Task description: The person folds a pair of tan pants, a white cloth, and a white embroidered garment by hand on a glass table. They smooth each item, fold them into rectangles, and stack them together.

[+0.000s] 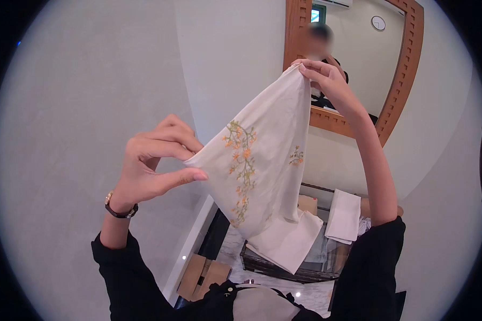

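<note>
A white cloth (273,123) embroidered with orange flowers and green stems hangs stretched between my two hands. My left hand (158,158), a watch on its wrist, pinches one corner between thumb and fingers at the left. Higher up on the right, my right hand (326,77) grips another corner in front of the mirror. The cloth slopes down from the right hand to the left, and its lower part falls in folds. Behind its lower end, a plain white folded cloth (292,249) lies on a dark glass-topped table (318,262).
Another folded white cloth (344,215) rests at the table's right side. A wood-framed mirror (399,69) hangs on the wall ahead, reflecting a person and a round clock. Opened cardboard (203,275) lies low on the left, near the wall's base.
</note>
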Tool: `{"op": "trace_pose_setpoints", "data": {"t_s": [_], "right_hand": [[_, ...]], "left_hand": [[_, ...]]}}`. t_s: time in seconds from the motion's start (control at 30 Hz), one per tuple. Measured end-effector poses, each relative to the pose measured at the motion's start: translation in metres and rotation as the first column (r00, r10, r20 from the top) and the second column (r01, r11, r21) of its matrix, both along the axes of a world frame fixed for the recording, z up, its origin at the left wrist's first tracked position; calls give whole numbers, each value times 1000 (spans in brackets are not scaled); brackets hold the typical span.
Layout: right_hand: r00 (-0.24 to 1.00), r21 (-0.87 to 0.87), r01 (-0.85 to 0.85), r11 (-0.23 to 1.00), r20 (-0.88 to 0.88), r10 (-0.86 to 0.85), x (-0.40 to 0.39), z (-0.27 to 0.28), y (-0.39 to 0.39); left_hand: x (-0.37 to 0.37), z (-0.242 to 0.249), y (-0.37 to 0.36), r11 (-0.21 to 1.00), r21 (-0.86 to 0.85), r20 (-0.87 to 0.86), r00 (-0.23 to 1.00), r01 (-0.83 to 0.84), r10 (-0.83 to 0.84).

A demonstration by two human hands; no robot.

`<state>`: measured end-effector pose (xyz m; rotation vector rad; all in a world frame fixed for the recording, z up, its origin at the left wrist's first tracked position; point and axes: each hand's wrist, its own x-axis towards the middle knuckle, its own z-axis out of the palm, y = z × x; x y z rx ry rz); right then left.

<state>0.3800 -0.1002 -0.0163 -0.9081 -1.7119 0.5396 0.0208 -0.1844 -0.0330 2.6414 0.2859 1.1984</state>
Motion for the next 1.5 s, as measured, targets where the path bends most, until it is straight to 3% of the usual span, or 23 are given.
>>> {"op": "trace_pose_setpoints", "data": {"t_s": [0.1,0.2,0.3,0.4,0.5,0.6,0.7,0.8,1.0,1.2,1.33,1.5], "right_hand": [[1000,26,0,1000,-31,1,-1,-1,0],[998,26,32,999,-52,-31,-3,-2,0],[998,28,47,999,-53,-45,-3,-3,1],[998,33,2,999,-67,0,1,-4,5],[997,30,16,999,-82,-13,-3,-3,-5],[995,30,1,1000,-100,2,-3,-3,-7],[996,-17,-31,999,-86,29,2,-2,4],[997,-39,-18,999,-69,15,-3,-3,14],[995,-35,-57,998,-85,54,9,-15,26],[994,37,-39,999,-105,43,8,-19,28],[995,146,-75,986,76,64,13,0,21],[986,262,-93,961,161,51,2,23,-5]], "left_hand": [[-4,5,-2,995,-95,-103,994,-35,26],[-13,4,-1,926,86,-71,925,-368,374],[-14,4,15,749,354,45,810,-561,585],[-15,4,32,665,490,19,770,-564,638],[-21,-5,46,710,399,155,806,-580,572],[-26,-2,55,791,203,141,816,-577,560],[-34,7,72,878,-40,-4,879,-477,477],[-38,14,85,840,-315,-247,893,-441,376],[-26,14,71,861,-390,-162,945,-327,286],[-35,13,96,804,-419,-131,904,-422,406],[-29,19,84,828,-408,-9,909,-385,418],[-32,29,62,829,-470,111,912,-302,395]]}}
